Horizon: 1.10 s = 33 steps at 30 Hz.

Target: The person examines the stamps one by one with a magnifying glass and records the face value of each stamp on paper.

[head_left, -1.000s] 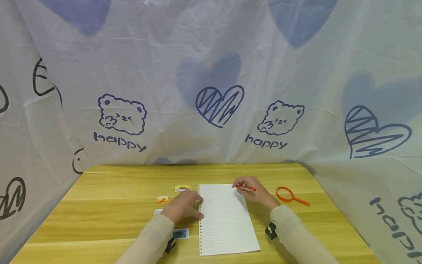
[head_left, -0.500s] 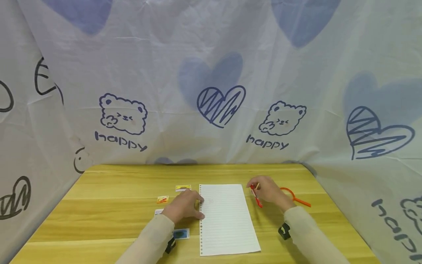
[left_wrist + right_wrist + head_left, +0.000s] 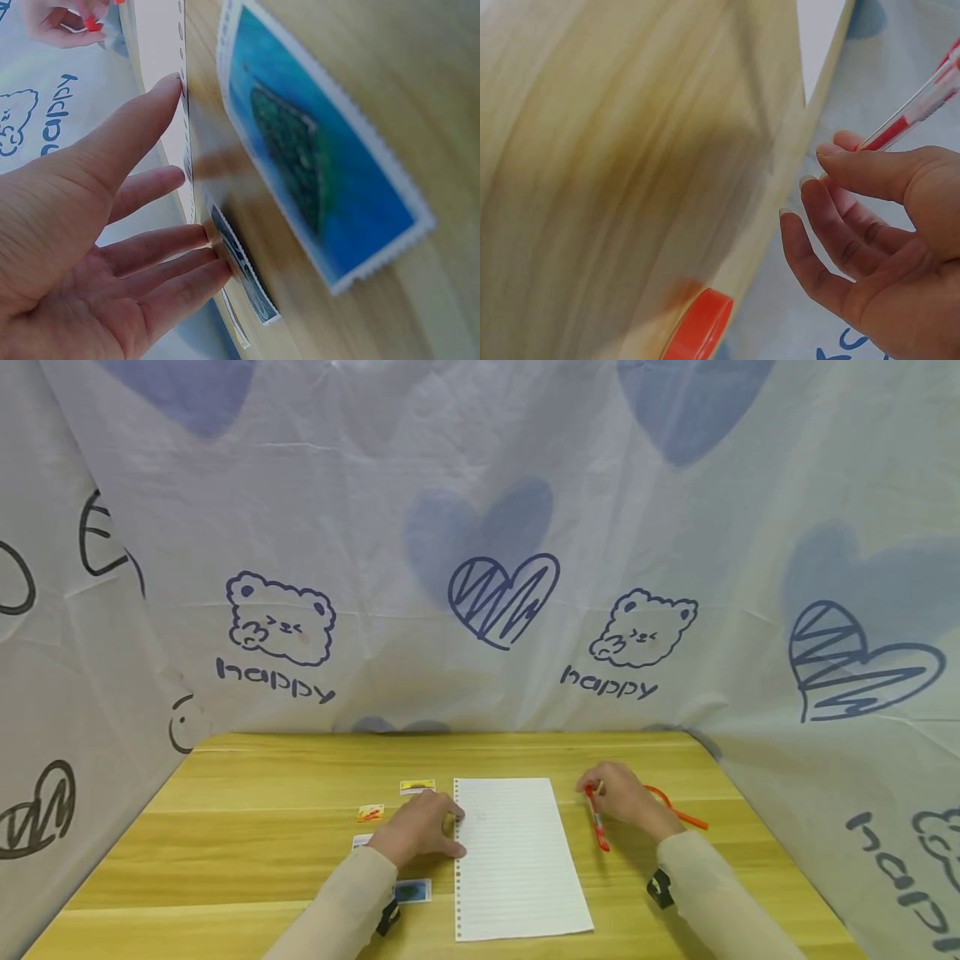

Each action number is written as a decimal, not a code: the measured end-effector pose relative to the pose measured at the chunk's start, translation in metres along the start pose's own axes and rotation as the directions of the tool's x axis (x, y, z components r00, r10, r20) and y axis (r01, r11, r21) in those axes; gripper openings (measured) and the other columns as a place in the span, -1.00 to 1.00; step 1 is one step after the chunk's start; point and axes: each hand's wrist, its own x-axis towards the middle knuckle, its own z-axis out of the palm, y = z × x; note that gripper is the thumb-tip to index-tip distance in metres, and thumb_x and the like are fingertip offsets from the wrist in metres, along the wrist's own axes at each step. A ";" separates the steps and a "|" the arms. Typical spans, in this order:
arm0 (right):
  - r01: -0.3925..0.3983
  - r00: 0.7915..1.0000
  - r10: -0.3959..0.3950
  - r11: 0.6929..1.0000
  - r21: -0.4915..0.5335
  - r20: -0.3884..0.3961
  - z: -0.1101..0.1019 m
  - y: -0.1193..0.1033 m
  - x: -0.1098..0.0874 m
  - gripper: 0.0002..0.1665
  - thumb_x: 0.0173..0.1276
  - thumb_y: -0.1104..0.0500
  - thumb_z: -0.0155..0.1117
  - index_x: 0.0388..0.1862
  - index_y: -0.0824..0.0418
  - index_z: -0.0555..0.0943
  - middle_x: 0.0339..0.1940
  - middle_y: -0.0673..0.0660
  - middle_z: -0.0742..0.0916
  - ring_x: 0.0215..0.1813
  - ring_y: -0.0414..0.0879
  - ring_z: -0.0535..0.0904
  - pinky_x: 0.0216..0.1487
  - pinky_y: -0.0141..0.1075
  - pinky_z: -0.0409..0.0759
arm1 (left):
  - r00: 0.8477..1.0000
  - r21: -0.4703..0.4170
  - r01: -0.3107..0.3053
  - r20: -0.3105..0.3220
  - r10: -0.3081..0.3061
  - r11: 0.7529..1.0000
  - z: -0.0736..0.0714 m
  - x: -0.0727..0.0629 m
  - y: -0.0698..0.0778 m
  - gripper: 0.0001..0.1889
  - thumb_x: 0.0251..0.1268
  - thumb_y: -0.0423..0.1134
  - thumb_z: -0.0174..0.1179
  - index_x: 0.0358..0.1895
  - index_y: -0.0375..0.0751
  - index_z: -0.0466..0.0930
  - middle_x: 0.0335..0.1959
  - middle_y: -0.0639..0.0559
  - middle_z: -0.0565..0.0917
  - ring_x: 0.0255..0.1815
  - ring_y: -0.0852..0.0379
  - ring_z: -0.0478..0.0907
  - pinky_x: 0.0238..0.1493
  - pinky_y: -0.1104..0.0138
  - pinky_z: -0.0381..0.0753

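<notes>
On a wood-grain table point(image 3: 262, 827), a hole-punched ruled sheet point(image 3: 521, 877) is lying flat; a left hand point(image 3: 420, 828), fingers spread, is resting at its nine o'clock edge, a right hand point(image 3: 618, 793) pinching a red pen point(image 3: 598, 827) at two. Stamps point(image 3: 412, 891) are dotting eight to ten o'clock. Faint marks point(image 3: 480, 817) are showing near ten (other lines are looking unwritten: seemingly early going).

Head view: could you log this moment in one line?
left hand: at holed edge of lined paper | right hand: holds red pen, right of paper | orange magnifier: on table, partly hidden
</notes>
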 end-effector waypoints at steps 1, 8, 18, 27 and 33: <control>-0.003 1.000 0.003 1.000 -0.006 0.008 0.000 0.001 0.000 -0.63 0.01 0.58 0.31 -0.23 0.31 0.80 -0.32 0.16 0.78 -0.29 -0.03 0.66 -0.24 -0.26 0.68 | 1.000 0.000 -0.001 0.000 0.001 1.000 0.000 0.000 0.000 -0.42 -0.02 -0.12 0.64 0.11 -0.27 0.74 0.21 -0.22 0.71 0.28 -0.23 0.58 0.37 -0.09 0.54; 0.007 0.998 -0.002 0.997 -0.081 0.068 0.004 0.006 -0.004 -0.55 -0.08 0.63 0.25 -0.32 0.22 0.81 -0.33 0.09 0.81 -0.26 -0.08 0.64 -0.16 -0.19 0.68 | 1.000 0.000 0.005 0.002 -0.005 1.000 0.000 -0.001 -0.001 -0.42 -0.02 -0.12 0.64 0.12 -0.25 0.73 0.23 -0.21 0.70 0.30 -0.22 0.57 0.38 -0.09 0.53; 0.061 0.995 -0.053 0.993 -0.099 0.082 0.004 0.015 -0.008 -0.61 -0.04 0.60 0.34 -0.34 0.20 0.81 -0.28 0.09 0.83 -0.21 -0.02 0.69 -0.11 -0.18 0.70 | 1.000 -0.006 -0.003 -0.001 0.003 1.000 0.000 -0.002 0.000 -0.42 -0.01 -0.13 0.64 0.12 -0.26 0.74 0.22 -0.21 0.70 0.30 -0.23 0.57 0.38 -0.09 0.53; 0.017 0.989 -0.012 0.999 -0.034 0.146 0.001 0.025 -0.008 -0.63 0.00 0.57 0.46 -0.26 0.21 0.80 -0.23 0.12 0.80 -0.25 -0.12 0.60 -0.17 -0.28 0.63 | 1.000 -0.001 0.001 -0.004 -0.001 1.000 0.001 -0.001 -0.001 -0.42 -0.02 -0.12 0.64 0.12 -0.25 0.74 0.22 -0.20 0.70 0.29 -0.22 0.57 0.37 -0.09 0.54; -0.008 0.984 0.010 1.000 -0.014 0.176 0.001 0.027 -0.008 -0.68 0.04 0.51 0.52 -0.24 0.22 0.80 -0.24 0.11 0.78 -0.26 -0.14 0.58 -0.17 -0.29 0.61 | 1.000 -0.002 -0.006 -0.007 0.006 1.000 0.001 -0.001 -0.001 -0.43 -0.02 -0.13 0.64 0.11 -0.25 0.74 0.21 -0.20 0.71 0.28 -0.22 0.58 0.36 -0.08 0.55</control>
